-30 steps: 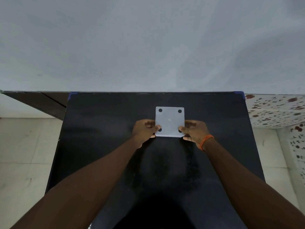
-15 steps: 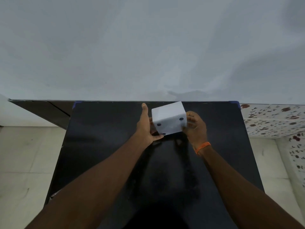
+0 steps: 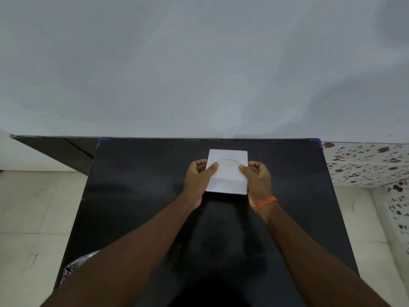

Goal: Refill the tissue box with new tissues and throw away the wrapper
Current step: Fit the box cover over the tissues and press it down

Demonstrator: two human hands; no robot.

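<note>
The black table (image 3: 137, 196) stretches out in front of me, its far edge against the wall. The white tissue box (image 3: 228, 171) sits on it, held between my left hand (image 3: 198, 177) and my right hand (image 3: 257, 177), its oval opening facing up. Well back from my grip, by my left elbow, something crinkled and shiny (image 3: 75, 265) shows at the table's near edge.

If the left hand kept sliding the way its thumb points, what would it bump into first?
The left hand points rightward across the white tissue box it holds. Beyond the box's oval opening, it would probably meet the right hand gripping the opposite side.
</note>
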